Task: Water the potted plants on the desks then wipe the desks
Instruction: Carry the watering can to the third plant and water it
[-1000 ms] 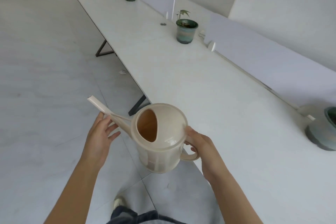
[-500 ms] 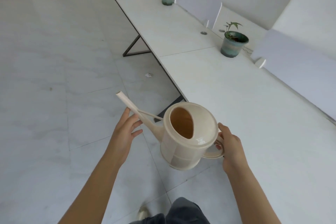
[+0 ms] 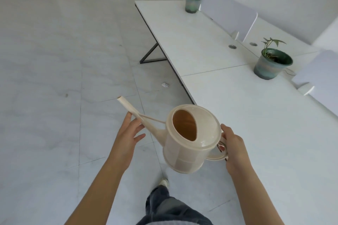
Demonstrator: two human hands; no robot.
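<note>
Grey floor tiles (image 3: 54, 78) filled the space below you and a long run of white desks (image 3: 247, 133) stretched away on your right, while you stood beside the desk edge with one trouser leg (image 3: 164, 204) stepping forward. Closest in, your right hand (image 3: 233, 149) was clenched around the loop handle of the cream watering can (image 3: 190, 140), which hung in the air over the desk's near edge, roughly level, its oval fill hole facing up at you. Your left hand (image 3: 128, 133) lay slack, fingers spread, cradling the long spout (image 3: 135, 112) from beneath rather than gripping it; the spout pointed out over the floor, away from the desks. Whether the can held water could not be told from its shaded inside. Further along the desk stood the nearer potted plant (image 3: 272, 64), a small seedling in a green glazed pot, close to the white partition (image 3: 318, 76); beyond it, near the far end, sat the second potted plant (image 3: 193, 2). To water well from there, you would have wanted to swing the spout round toward the nearer pot, keep the can level until the tip hung over the soil, then tip slowly with the left hand steadying, so nothing spilled on the desk.
</note>
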